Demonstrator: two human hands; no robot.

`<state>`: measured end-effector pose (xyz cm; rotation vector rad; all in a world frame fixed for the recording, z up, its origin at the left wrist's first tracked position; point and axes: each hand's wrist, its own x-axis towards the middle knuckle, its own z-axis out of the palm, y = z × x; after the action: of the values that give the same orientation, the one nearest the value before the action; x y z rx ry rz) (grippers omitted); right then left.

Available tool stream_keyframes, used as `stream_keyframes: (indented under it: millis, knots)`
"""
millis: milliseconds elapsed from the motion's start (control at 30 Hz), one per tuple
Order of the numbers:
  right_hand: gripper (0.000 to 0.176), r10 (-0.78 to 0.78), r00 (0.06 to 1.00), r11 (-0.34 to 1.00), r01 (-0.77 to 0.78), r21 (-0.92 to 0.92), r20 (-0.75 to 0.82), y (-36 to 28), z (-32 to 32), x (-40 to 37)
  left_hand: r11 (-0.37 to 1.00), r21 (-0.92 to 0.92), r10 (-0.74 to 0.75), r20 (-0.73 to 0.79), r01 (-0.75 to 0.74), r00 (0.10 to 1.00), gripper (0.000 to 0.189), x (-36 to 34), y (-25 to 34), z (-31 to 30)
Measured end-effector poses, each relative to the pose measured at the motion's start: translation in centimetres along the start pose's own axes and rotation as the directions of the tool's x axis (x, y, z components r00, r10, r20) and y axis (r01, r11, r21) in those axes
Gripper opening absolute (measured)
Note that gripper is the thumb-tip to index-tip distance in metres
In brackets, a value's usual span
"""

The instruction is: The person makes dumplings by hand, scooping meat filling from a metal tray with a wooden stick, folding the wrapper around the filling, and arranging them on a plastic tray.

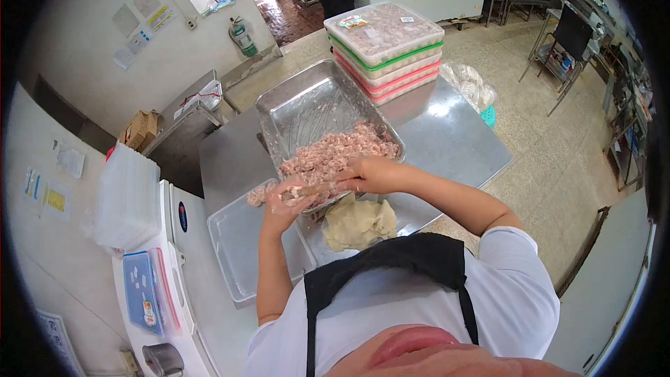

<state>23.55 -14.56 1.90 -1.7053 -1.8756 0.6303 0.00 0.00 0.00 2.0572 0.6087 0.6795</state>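
At twelve o'clock from the hands, a deep, rounded metal pan [317, 87] sits on the steel table [453, 143]; its far half shows smeared bare metal, its near half a heap of coarse, pink ground meat [338, 150]. The left hand [283, 208] is at the pan's near edge, fingers curled around a small, pale-and-pink portion in the palm. The right hand [371, 175] reaches in from three o'clock over the near meat, fingers close together and pointing toward the left hand; whether they pinch anything, I cannot tell. At about four o'clock lies a loose pile of thin, floppy, cream-coloured sheets [359, 223]. Around seven o'clock is a shallow, translucent plastic tray [259, 248], with a lumpy pinkish piece [259, 194] at its far end. At one o'clock stand stacked, square-cornered plastic tubs [387, 45], rimmed green and red, pale pink contents showing through the top lid.
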Motion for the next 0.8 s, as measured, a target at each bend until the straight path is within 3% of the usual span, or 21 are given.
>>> stream_keyframes:
  millis: [67,100,167,200,267,300,367,400,467,500,567,633,700,733,767,800]
  knots:
    - [0.028,-0.108,0.994,0.991,0.111,-0.081,0.033,0.1,-0.4,-0.3,0.975,0.186,0.099,0.144,-0.125,0.985,0.042,0.5,1.4,0.0]
    - [0.028,-0.117,0.993,0.992,0.117,-0.04,0.011,0.9,-1.6,-1.4,0.969,0.221,0.078,0.17,-0.115,0.982,0.042,0.9,2.7,0.8]
    - [0.024,-0.019,1.0,0.946,0.018,-0.323,0.0,1.6,-5.9,-2.8,0.989,0.146,0.024,0.098,-0.038,0.995,0.038,1.9,3.2,3.2]
    - [0.025,-0.08,0.993,0.939,0.045,-0.342,-0.088,1.6,-6.8,-3.7,0.989,0.142,0.029,0.088,-0.041,0.996,0.038,2.2,2.7,4.2]
    - [0.026,-0.138,0.985,0.942,0.098,-0.32,-0.104,2.2,-5.2,-4.3,0.995,0.095,0.048,-0.084,-0.039,0.995,0.037,2.2,1.1,5.7]
    - [0.027,-0.189,0.974,0.942,0.144,-0.304,-0.125,3.0,-4.7,-4.4,0.995,0.098,0.041,-0.087,-0.032,0.995,0.037,2.7,1.8,6.0]
    - [0.028,-0.2,0.976,0.953,0.173,-0.247,-0.087,6.0,-4.3,-3.8,0.986,0.096,0.122,0.121,-0.134,0.985,0.038,4.0,3.4,6.5]
    - [0.029,-0.211,0.976,0.961,0.196,-0.196,-0.055,7.2,-4.6,-3.6,0.986,0.1,0.119,0.116,-0.131,0.986,0.038,4.2,3.4,7.0]
    - [0.029,-0.185,0.979,0.953,0.159,-0.259,-0.08,5.3,-8.0,-4.5,0.994,0.061,-0.087,-0.039,0.089,0.995,0.038,4.2,3.1,8.1]
    - [0.029,-0.153,0.982,0.941,0.111,-0.318,-0.111,4.6,-9.2,-4.7,0.993,0.068,-0.09,-0.044,0.093,0.995,0.038,4.3,2.4,8.5]
    - [0.029,-0.23,0.96,0.94,0.177,-0.291,-0.158,5.0,-7.7,-4.4,0.969,-0.171,-0.191,-0.063,0.178,0.98,0.04,4.3,0.8,9.1]
    - [0.029,-0.3,0.932,0.932,0.242,-0.268,-0.202,7.9,-5.6,-3.5,0.952,-0.153,-0.273,-0.028,0.266,0.962,0.042,4.7,0.6,8.9]
    - [0.027,-0.261,0.956,0.958,0.238,-0.163,-0.136,12.5,-3.5,-2.1,0.928,-0.132,-0.351,0.007,0.348,0.937,0.045,4.5,1.4,9.4]
    - [0.027,-0.267,0.955,0.956,0.244,-0.163,-0.132,13.3,-4.5,-2.3,0.957,0.085,-0.275,-0.052,0.279,0.96,0.045,4.3,2.7,9.9]
    - [0.028,-0.121,0.993,0.952,0.115,-0.283,-0.003,14.3,-5.9,-2.4,0.93,0.303,-0.187,-0.093,0.207,0.978,0.045,4.3,3.7,10.3]
    - [0.029,0.046,0.994,0.911,0.0,-0.412,0.103,14.8,-6.9,-2.7,0.929,0.304,-0.188,-0.099,0.21,0.977,0.045,4.2,4.3,10.5]
